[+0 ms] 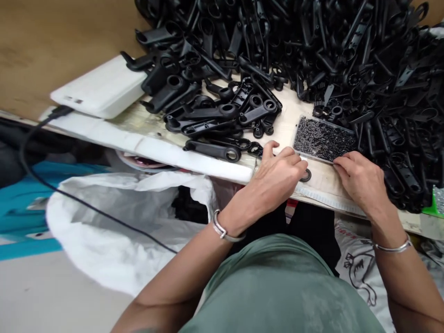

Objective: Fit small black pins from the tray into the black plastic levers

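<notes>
My left hand (277, 173) lies low over the table's front edge, its fingers curled round a black plastic part. The ring-shaped end (306, 175) of that part sticks out to the right of the fingers, and the rest is hidden under the hand. My right hand (362, 180) is at the near right corner of a clear shallow tray (314, 157). Its thumb and fingertips are pinched together; what is between them is too small to see. Small dark screws (322, 138) fill the tray.
Loose black plastic parts (208, 115) lie left of the tray, below a large heap of similar parts (347, 55). A white box (100, 88) with a black cable (29, 169) stands at the left. Below the table edge hangs an open white sack (104, 231). A green container (433, 206) sits far right.
</notes>
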Tool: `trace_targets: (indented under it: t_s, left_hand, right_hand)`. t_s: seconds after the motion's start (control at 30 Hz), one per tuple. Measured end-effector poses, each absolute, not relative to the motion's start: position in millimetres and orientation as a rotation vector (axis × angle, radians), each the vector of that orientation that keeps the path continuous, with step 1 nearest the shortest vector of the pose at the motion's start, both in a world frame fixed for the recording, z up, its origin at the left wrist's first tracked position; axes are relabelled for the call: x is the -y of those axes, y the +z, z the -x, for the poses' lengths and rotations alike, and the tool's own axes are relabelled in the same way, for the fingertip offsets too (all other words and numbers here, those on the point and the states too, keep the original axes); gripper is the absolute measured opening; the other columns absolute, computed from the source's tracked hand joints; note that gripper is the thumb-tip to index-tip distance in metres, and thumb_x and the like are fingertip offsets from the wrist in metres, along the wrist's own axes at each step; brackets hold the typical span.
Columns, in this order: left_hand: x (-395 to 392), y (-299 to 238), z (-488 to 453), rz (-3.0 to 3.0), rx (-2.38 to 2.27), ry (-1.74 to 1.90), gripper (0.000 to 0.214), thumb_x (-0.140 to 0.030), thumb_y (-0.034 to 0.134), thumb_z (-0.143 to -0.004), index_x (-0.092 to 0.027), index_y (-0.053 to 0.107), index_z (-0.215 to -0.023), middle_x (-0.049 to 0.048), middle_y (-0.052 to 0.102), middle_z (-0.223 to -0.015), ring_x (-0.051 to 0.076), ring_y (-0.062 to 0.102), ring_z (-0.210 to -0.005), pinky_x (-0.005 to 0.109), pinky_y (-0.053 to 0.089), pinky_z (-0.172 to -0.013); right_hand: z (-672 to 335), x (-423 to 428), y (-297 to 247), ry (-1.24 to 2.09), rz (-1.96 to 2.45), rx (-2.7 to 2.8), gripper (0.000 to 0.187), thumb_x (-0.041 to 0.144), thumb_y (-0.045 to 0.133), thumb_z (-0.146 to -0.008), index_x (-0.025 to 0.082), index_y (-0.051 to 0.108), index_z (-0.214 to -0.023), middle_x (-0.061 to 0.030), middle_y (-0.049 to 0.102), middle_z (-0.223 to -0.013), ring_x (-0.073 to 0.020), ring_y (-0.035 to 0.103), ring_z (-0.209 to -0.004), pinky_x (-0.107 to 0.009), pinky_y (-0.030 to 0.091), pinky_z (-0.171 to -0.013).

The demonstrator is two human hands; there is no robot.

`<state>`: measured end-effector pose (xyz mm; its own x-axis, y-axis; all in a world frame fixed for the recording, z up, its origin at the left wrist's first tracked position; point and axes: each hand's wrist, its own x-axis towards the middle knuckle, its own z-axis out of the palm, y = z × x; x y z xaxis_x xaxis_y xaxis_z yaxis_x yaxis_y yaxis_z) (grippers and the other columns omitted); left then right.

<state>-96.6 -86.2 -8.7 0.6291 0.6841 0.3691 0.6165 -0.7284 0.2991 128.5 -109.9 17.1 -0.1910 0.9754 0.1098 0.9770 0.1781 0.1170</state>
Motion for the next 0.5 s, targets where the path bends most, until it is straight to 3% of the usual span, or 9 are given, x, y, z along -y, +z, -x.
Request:
trace_targets:
  t_s: [0.1, 0.23, 0.37, 0.5]
  left_hand:
    - [90, -11, 111, -2.706, -1.135, 0.727, 0.009, -0.010, 0.058, -0.090, -0.018, 0.064, -0.088, 0.0055, 0.072, -0.089, 0.025, 0.060, -0.095, 0.058, 0.029, -0.105]
    - [92, -18, 119, -2.707, -1.162, 0.751, 0.020, -0.004, 0.051, -0.089, -0.019, 0.064, -0.086, 0.0035, 0.072, -0.085, 0.024, 0.060, -0.097, 0.060, 0.029, -0.105]
    - [89, -26, 117, -2.737, -1.167, 0.790, 0.028, -0.002, 0.043, -0.093, -0.019, 0.064, -0.085, 0.0017, 0.071, -0.086, 0.022, 0.061, -0.100, 0.059, 0.028, -0.107]
    - [87, -27, 116, -2.759, -1.174, 0.750, 0.031, -0.001, 0.038, -0.095, -0.017, 0.064, -0.089, 0.0036, 0.072, -0.090, 0.024, 0.061, -0.109, 0.060, 0.029, -0.107]
  right_hand:
    - [-127, 107, 15, -0.217, 1.947, 2.396, 0.030, 0.024, 0.046, -0.097, 0.019, 0.075, -0.095, -0.0087, 0.070, -0.101, -0.0209, 0.063, -0.085, -0.031, 0.038, -0.060]
    - [-122, 107, 15, -0.206, 1.922, 2.399, 0.030, 0.024, 0.045, -0.098, 0.018, 0.075, -0.096, -0.0097, 0.071, -0.102, -0.0224, 0.065, -0.087, -0.032, 0.045, -0.065]
    - [-115, 115, 19, -0.069, 1.797, 2.348, 0.026, 0.026, 0.052, -0.097, 0.017, 0.072, -0.110, -0.0105, 0.069, -0.109, -0.0221, 0.067, -0.091, -0.033, 0.053, -0.076]
    - [-100, 119, 14, 0.164, 1.503, 2.477, 0.032, 0.022, 0.052, -0.097, 0.016, 0.065, -0.126, -0.0131, 0.065, -0.127, -0.0235, 0.065, -0.111, -0.035, 0.054, -0.093]
